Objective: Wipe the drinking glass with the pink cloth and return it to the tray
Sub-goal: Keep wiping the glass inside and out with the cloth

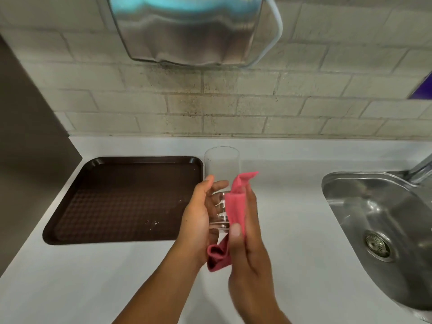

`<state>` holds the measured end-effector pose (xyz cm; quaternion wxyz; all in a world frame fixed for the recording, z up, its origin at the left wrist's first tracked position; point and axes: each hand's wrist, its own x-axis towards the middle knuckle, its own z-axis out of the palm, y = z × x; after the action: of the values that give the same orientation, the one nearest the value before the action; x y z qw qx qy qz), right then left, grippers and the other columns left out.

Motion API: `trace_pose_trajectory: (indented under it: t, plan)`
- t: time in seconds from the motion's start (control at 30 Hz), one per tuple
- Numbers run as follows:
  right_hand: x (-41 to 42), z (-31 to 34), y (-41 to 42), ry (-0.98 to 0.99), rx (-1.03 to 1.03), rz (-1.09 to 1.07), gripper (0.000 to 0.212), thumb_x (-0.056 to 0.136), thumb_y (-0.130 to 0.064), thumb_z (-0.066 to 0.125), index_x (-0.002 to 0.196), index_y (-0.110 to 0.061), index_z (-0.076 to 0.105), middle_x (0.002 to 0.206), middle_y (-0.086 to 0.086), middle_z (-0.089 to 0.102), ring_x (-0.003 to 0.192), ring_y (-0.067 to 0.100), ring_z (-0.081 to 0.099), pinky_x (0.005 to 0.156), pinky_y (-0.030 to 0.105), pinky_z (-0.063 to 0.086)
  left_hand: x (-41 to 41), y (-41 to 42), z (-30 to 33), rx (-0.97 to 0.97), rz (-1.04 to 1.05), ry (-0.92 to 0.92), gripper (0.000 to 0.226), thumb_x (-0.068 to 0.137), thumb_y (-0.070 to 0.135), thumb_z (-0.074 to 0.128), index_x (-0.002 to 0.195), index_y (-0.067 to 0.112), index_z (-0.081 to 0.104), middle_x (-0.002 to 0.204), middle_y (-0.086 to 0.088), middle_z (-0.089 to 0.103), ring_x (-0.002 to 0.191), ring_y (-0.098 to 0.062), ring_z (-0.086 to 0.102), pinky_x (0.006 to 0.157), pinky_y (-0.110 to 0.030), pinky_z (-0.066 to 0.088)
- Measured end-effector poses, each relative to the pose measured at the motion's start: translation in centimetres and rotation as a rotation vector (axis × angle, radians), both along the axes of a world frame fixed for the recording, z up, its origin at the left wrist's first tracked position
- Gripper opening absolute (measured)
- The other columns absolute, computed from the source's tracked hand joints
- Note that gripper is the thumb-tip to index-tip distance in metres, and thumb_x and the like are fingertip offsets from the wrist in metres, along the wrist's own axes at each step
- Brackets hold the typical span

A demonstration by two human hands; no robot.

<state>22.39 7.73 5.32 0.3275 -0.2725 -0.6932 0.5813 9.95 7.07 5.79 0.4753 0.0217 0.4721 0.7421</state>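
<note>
Plainly, the brown tray is the landmark: it lies flat on the white counter with nothing on it but a few pale specks, probably kept free so the glass can go back there. Far to the right of the tray, a steel sink is let into the counter. Just right of the tray's near right corner, the drinking glass is held up off the counter, its open rim tilted away toward the wall and its base near the palms, which likely leaves its side free to be rubbed. The left hand curls around the glass's lower part from the tray side, fingers wrapped, thumb up. The right hand presses the pink cloth flat against the far side from the tray, thumb pinching the fold, forearm angled up from below. A loose end of the cloth hangs beneath the glass. Wiping looks under way; the return to the tray is not yet done.
</note>
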Motion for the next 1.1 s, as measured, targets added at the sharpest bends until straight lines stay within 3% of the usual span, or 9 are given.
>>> trace_pose_trajectory:
  t: [0.13, 0.23, 0.33, 0.4, 0.47, 0.6, 0.83, 1.0, 1.1]
  plan:
    - [-1.2, 0.0, 0.8, -0.114, 0.396, 0.006, 0.058, 0.106, -0.041, 0.025, 0.159, -0.057, 0.008, 0.173, -0.028, 0.007, 0.161, 0.007, 0.015, 0.125, 0.048, 0.030, 0.8, -0.2, 0.4, -0.067, -0.058, 0.023, 0.048, 0.100, 0.055, 0.058, 0.107, 0.016, 0.085, 0.105, -0.015, 0.084, 0.094, -0.030, 0.081, 0.087, -0.042, 0.060]
    - [-2.6, 1.5, 4.1, -0.204, 0.501, -0.008, 0.055, 0.109, -0.042, 0.027, 0.160, -0.055, 0.010, 0.171, -0.032, -0.001, 0.158, -0.003, 0.000, 0.127, 0.050, 0.025, 1.5, -0.1, 0.7, -0.052, -0.091, 0.026, 0.045, 0.100, 0.054, 0.057, 0.114, 0.021, 0.085, 0.125, -0.020, 0.080, 0.111, -0.032, 0.077, 0.091, -0.045, 0.056]
    - [-3.2, 3.5, 7.4, -0.240, 0.199, 0.022, 0.051, 0.108, -0.057, 0.032, 0.155, -0.065, 0.016, 0.171, -0.014, 0.025, 0.151, 0.014, 0.036, 0.118, 0.052, 0.041, 2.0, 0.0, 0.6, -0.006, -0.036, 0.002, 0.066, 0.085, 0.054, 0.073, 0.128, 0.004, 0.074, 0.128, -0.038, 0.070, 0.108, -0.056, 0.064, 0.091, -0.063, 0.051]
    - [-3.3, 4.2, 8.5, -0.147, -0.178, -0.018, 0.045, 0.104, -0.061, 0.043, 0.149, -0.059, 0.041, 0.143, 0.011, 0.065, 0.115, 0.026, 0.070, 0.103, 0.049, 0.055, 2.2, 0.1, 0.7, 0.042, -0.028, -0.020, 0.078, 0.077, 0.051, 0.080, 0.132, -0.004, 0.066, 0.103, -0.031, 0.071, 0.087, -0.046, 0.066, 0.084, -0.054, 0.054]
    - [-3.1, 3.9, 8.7, 0.026, -0.528, -0.060, 0.041, 0.102, -0.054, 0.054, 0.136, -0.034, 0.066, 0.120, 0.024, 0.076, 0.094, 0.036, 0.076, 0.095, 0.055, 0.059, 1.9, 0.2, 0.5, 0.096, -0.046, -0.025, 0.067, 0.077, 0.051, 0.070, 0.122, 0.001, 0.068, 0.086, -0.018, 0.070, 0.072, -0.031, 0.065, 0.071, -0.040, 0.057]
    - [-2.6, 2.2, 6.6, 0.167, -0.741, -0.133, 0.035, 0.102, -0.037, 0.057, 0.123, -0.015, 0.075, 0.116, 0.031, 0.075, 0.107, 0.047, 0.074, 0.102, 0.062, 0.055, 1.2, 0.3, 0.2, 0.136, -0.077, -0.017, 0.060, 0.080, 0.049, 0.064, 0.117, 0.002, 0.069, 0.080, -0.014, 0.071, 0.067, -0.024, 0.070, 0.061, -0.032, 0.061]
    - [-1.4, 1.0, 3.1, 0.116, -0.307, 0.051, 0.057, 0.098, -0.044, 0.057, 0.152, -0.053, 0.041, 0.135, -0.033, 0.066, 0.124, -0.007, 0.064, 0.101, 0.018, 0.053, 0.1, 0.3, 0.3, -0.001, -0.022, 0.072, 0.058, 0.100, 0.052, 0.055, 0.120, 0.001, 0.074, 0.109, -0.026, 0.079, 0.085, -0.027, 0.078, 0.073, -0.036, 0.065]
    - [-2.3, 1.1, 2.5, -0.068, 0.057, 0.030, 0.061, 0.104, -0.051, 0.035, 0.155, -0.066, 0.007, 0.167, -0.037, 0.015, 0.157, 0.003, 0.027, 0.124, 0.053, 0.034, 0.0, 0.3, 1.1, -0.085, -0.001, 0.108, 0.061, 0.102, 0.056, 0.054, 0.126, 0.004, 0.076, 0.114, -0.025, 0.080, 0.100, -0.039, 0.079, 0.095, -0.051, 0.063]
    - [-3.6, 2.0, 4.2, -0.229, 0.395, 0.041, 0.062, 0.106, -0.042, 0.029, 0.158, -0.050, -0.003, 0.173, -0.028, -0.007, 0.159, -0.005, -0.001, 0.131, 0.042, 0.015, 0.4, 0.3, 1.3, -0.077, -0.010, 0.172, 0.041, 0.111, 0.038, 0.045, 0.122, 0.014, 0.077, 0.111, -0.010, 0.084, 0.102, -0.023, 0.080, 0.100, -0.044, 0.060]
